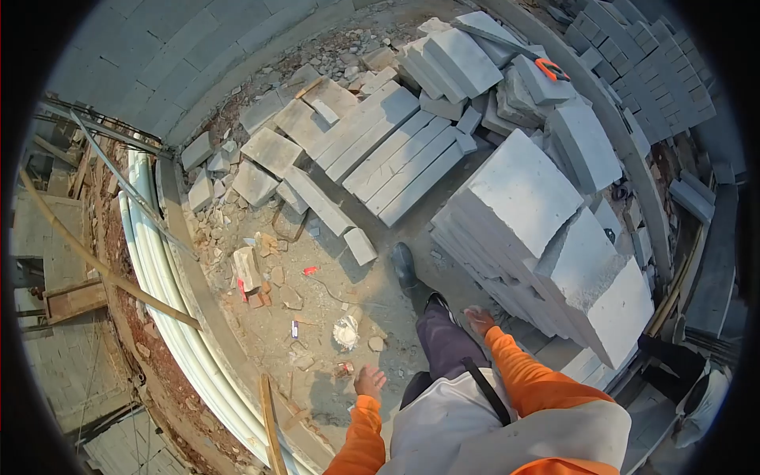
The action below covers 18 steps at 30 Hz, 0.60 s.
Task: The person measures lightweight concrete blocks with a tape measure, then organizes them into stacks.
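Nearby, block stack [538, 237] slanting rightward

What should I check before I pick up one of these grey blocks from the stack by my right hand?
1. Left hand free: ok, it holds nothing.
2. Right hand free: ok, bare and close to the leaning block stack; contact cannot tell.
3. Stack stable: not ok, the blocks lean and lie unevenly.
4. Footing: not ok, rubble and scraps litter the ground around the boot.
5. Path clear of the white pipes: ok, they lie off to the left.
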{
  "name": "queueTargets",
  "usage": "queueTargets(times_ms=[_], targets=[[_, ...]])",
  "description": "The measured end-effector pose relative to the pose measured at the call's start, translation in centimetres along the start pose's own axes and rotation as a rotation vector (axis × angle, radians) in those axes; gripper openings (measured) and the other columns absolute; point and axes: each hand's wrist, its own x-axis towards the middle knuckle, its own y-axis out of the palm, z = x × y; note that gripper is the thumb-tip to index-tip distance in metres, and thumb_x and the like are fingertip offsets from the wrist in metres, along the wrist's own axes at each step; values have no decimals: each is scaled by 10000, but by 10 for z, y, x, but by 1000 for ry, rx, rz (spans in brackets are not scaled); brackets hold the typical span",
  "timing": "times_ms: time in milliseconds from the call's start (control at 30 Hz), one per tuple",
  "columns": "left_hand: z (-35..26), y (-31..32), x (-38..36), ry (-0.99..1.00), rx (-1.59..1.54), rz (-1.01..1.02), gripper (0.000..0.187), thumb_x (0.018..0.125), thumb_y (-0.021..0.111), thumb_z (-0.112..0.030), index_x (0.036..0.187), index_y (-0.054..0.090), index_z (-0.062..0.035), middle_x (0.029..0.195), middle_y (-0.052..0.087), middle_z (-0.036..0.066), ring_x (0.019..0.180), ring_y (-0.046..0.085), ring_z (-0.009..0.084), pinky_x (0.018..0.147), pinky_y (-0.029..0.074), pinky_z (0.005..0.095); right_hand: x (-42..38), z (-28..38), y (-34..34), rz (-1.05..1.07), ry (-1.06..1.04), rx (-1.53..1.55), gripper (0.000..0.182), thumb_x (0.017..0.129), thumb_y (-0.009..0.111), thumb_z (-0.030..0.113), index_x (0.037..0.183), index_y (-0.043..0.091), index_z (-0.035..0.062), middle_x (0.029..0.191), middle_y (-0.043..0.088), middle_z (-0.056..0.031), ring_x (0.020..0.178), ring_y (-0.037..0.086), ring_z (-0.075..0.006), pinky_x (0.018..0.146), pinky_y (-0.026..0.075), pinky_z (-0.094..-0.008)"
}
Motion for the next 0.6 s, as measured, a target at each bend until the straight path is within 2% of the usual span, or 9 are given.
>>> queueTargets(times_ms=[33, 133, 200, 233, 300, 400, 467, 533, 600], targets=[[-21, 18, 11, 7, 12, -4, 523, 970, 487, -353, 1379, 432, -32, 1270, 555, 209, 1013, 620, 346, 864, 525, 464, 41, 24, 17, 52, -37, -3, 488, 923, 603, 378, 1201, 590, -22, 1126, 670, -201, 1030, 650, -317, 887, 499, -376], [-64, 60, 65, -41, -5, -29, 520, 966, 508, -368, 1363, 457, -36, 1233, 575, 205, 985, 631, 322, 835, 532, 440, 135, 136, 73, -30, -33, -294, 581, 916, 596, 480, 1216, 588, -18, 1137, 662, -221, 1075, 633, -346, 910, 487, -405], [-99, 107, 95, -13, 24, 30, 548, 956, 522, -422, 1365, 469, -61, 1248, 565, 194, 1031, 605, 307, 848, 521, 448, 206, 184, 111, -14, -15, -271, 659, 911, 566, 553, 1233, 572, -22, 1144, 655, -229, 1110, 611, -369, 929, 478, -422], [-116, 126, 101, -17, 38, 45, 563, 950, 529, -449, 1366, 476, -74, 1255, 560, 189, 1054, 592, 299, 855, 515, 452, 252, 182, 130, -47, -143, -315, 639, 926, 554, 521, 1249, 553, -30, 1165, 641, -237, 1103, 608, -378, 932, 479, -417], [-148, 171, 133, 26, 56, 131, 573, 950, 543, -461, 1373, 491, -79, 1241, 580, 178, 1059, 596, 271, 874, 505, 419, 322, 208, 159, -155, -50, -61, 640, 923, 607, 431, 1300, 477, -70, 1221, 583, -282, 1116, 570, -433, 981, 451, -443], [-183, 231, 192, 43, 165, 221, 603, 976, 484, -488, 1409, 468, -68, 1282, 587, 169, 1161, 559, 272, 976, 430, 399, 436, 203, 182, -611, -51, -261, 651, 951, 568, 333, 1405, 321, -63, 1371, 405, -303, 1259, 439, -438, 1051, 390, -475], [-194, 266, 241, 57, 208, 290, 630, 987, 440, -515, 1413, 461, -50, 1319, 576, 169, 1233, 518, 276, 1026, 380, 397, 478, 253, 175, -830, 218, 37, 677, 962, 545, 301, 1444, 227, -53, 1395, 329, -292, 1260, 424, -454, 1036, 403, -501], [-198, 300, 296, 57, 214, 366, 662, 993, 415, -533, 1431, 427, -36, 1352, 556, 167, 1271, 492, 277, 1044, 358, 396, 525, 268, 162, -962, 377, 130, 698, 968, 527, 320, 1460, 181, -34, 1376, 316, -265, 1243, 429, -464, 1021, 411, -516], [-195, 331, 347, 2, 105, 401, 720, 988, 403, -562, 1472, 346, -32, 1404, 511, 169, 1305, 461, 279, 1072, 329, 399, 569, 254, 145, -999, 370, 105, 759, 961, 483, 441, 1461, 188, -48, 1379, 310, -262, 1247, 432, -445, 1011, 424, -515]])
